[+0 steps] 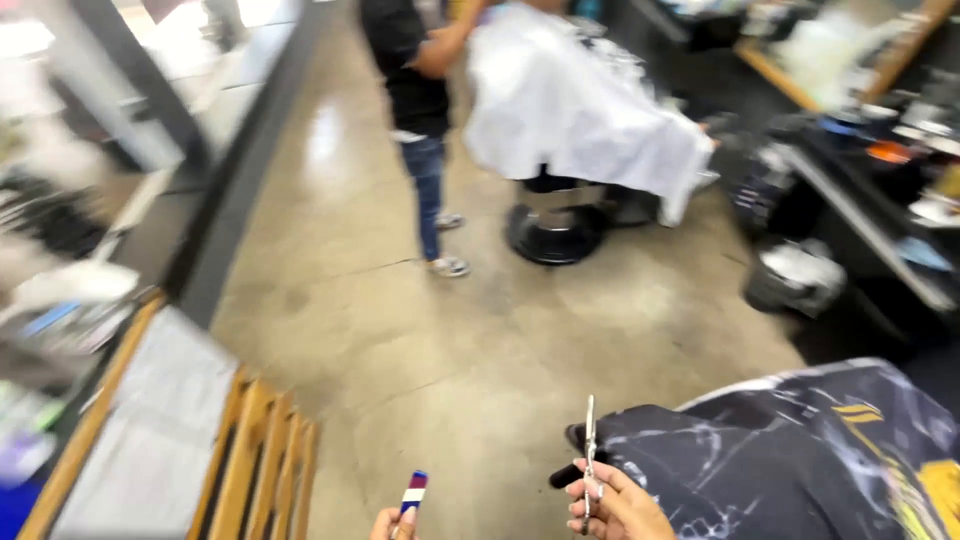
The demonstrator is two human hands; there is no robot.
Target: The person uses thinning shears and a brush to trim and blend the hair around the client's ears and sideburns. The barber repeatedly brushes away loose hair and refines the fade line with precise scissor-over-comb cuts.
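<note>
At the bottom edge my left hand (pixel 393 524) holds a small comb or tool with a red, white and blue tip (pixel 413 492); only the fingers show. My right hand (pixel 615 505) grips a pair of silver scissors (pixel 589 455), blades pointing up and closed. Just right of that hand lies a black marbled cape with gold print (pixel 800 460), draped over a seated person.
Another person in a black top and jeans (pixel 425 130) stands at a barber chair (pixel 556 232) covered by a white cape (pixel 575 105). A counter with tools (pixel 880 190) and a bin (pixel 795 277) are at right; a wooden-framed ledge (pixel 150 430) at left.
</note>
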